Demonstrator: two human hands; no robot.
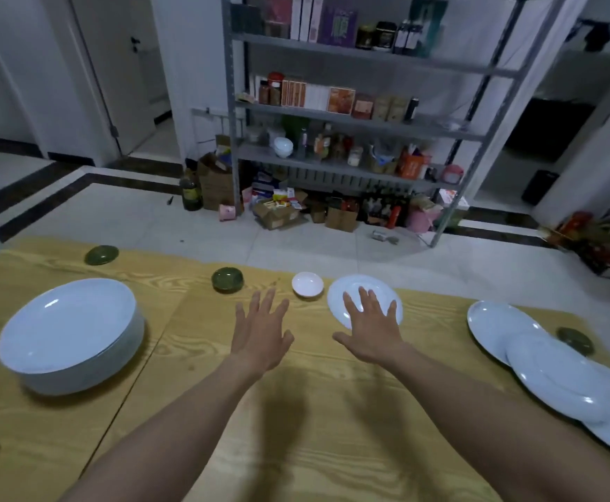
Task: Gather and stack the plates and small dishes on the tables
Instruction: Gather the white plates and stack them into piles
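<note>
At 9 o'clock a stack (68, 331) is built; plates (557, 375) at 3, dishes (307, 284) at 12 are ungathered; left hand (260, 331), right hand (372, 327) spread, seemingly hovering.

Pale wooden tables (296, 411), set edge to edge, fill the lower half of the frame. Beyond them lies a light tiled floor (133, 215) with a dark border strip (60, 192). At upper centre a grey metal shelving unit (368, 56), crowded with jars and boxes, stands against white walls (187, 67), with a white door (115, 67) at upper left.
</note>
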